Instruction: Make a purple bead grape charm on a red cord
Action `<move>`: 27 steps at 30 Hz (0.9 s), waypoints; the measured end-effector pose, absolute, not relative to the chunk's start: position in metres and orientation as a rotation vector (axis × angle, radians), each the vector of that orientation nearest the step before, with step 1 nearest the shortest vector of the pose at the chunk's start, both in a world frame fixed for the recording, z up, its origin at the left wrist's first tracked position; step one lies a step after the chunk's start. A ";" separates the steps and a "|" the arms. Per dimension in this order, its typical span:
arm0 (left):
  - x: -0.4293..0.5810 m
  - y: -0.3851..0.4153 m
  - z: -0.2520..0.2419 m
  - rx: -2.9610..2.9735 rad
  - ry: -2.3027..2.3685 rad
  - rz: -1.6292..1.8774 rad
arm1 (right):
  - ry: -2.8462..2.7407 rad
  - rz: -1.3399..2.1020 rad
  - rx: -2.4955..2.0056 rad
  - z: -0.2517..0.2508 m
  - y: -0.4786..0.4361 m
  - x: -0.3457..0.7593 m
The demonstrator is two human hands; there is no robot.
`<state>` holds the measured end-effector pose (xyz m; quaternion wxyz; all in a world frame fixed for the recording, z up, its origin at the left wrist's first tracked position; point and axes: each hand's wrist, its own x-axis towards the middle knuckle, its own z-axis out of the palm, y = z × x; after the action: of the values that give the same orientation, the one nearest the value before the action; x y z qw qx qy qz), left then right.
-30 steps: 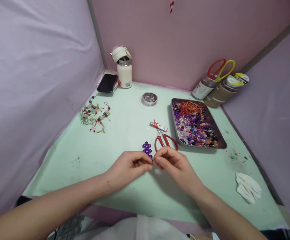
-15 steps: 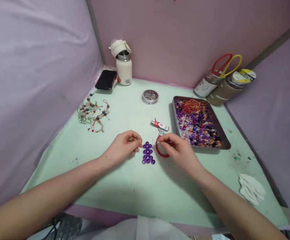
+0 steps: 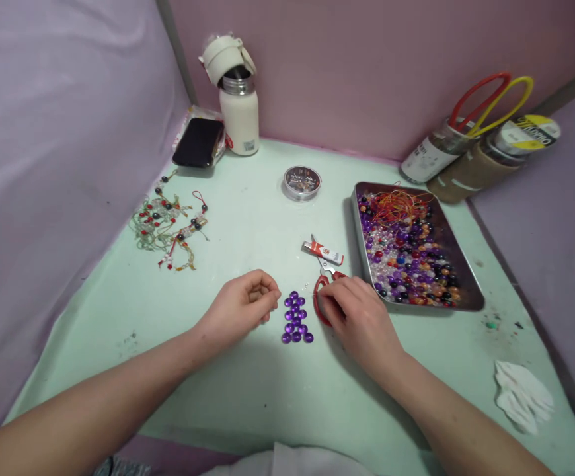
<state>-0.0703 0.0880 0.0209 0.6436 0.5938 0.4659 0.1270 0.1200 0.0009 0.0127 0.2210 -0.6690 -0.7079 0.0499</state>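
Purple beads (image 3: pixel 295 317) lie in a small, tight cluster on the worktop (image 3: pixel 248 228), between the two hands and just beside the fingertips of the left hand (image 3: pixel 240 301). That hand has its thumb and forefinger brought together at the tips; whether anything fine is pinched there, I cannot tell. To the other side of the cluster, the right hand (image 3: pixel 364 317) is over the red-handled scissors (image 3: pixel 325 266), fingers curled downward and thumb mostly hidden, so I cannot tell whether it grips anything. Just beyond its fingers, a red and white lighter (image 3: pixel 323 252) lies across the scissor blades. Farther out and right of this hand stands a metal tray (image 3: pixel 460 264) of mixed beads, with tangled orange-red cord (image 3: pixel 396 206) at its far end. Beaded strings (image 3: pixel 156 216) lie beyond the left hand, off to its left
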 end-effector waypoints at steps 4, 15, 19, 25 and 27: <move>-0.076 0.092 0.022 1.470 1.096 0.264 | -1.957 0.106 -1.833 0.015 0.001 0.120; -0.090 0.100 0.032 1.817 1.171 0.108 | -1.977 0.126 -1.834 0.014 0.002 0.120; -0.093 0.104 0.037 1.863 1.173 0.047 | -1.978 0.152 -1.817 0.013 0.003 0.118; -0.098 0.110 0.043 1.844 1.169 0.018 | -1.969 0.205 -1.816 0.012 0.002 0.119; -0.098 0.111 0.044 1.842 1.159 0.004 | -1.968 0.210 -1.820 0.011 0.002 0.119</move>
<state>-0.0982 0.1110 0.0436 0.4640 0.7497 0.4719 0.0016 0.1190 0.0020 0.0110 0.2246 -0.6596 -0.7132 0.0761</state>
